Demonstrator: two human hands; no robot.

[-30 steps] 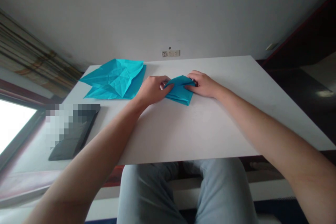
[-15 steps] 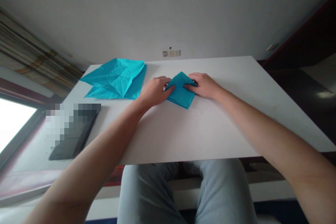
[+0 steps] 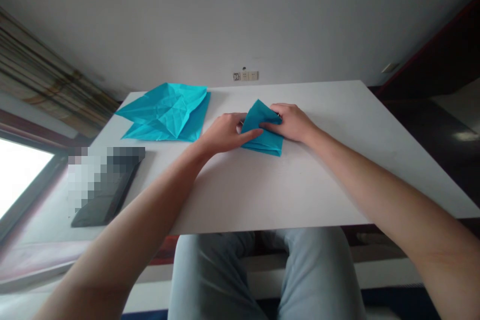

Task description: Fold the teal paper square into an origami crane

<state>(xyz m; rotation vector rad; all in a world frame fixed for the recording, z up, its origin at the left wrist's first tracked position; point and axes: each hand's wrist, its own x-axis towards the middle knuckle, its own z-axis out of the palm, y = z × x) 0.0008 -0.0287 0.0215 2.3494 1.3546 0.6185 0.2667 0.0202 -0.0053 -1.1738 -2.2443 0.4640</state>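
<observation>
A small folded blue paper (image 3: 262, 132) lies on the white table (image 3: 262, 185), between my two hands. My left hand (image 3: 225, 132) rests at its left side, thumb stretched across the paper's lower edge, fingers curled and pressing on it. From the right, my right hand (image 3: 290, 121) pinches the paper's right corner with bent fingers. The paper's upper flap points up and away from me.
A larger creased blue paper sheet (image 3: 167, 112) lies flat at the table's far left. A dark flat object (image 3: 108, 190), partly blurred, sits near the left edge. Wall sockets (image 3: 245, 76) are behind the table. My knees show below the front edge.
The folded paper has turned a little and shifted right, its lower corner now pointing right. My left thumb has slid further over it. The right hand has barely moved.
</observation>
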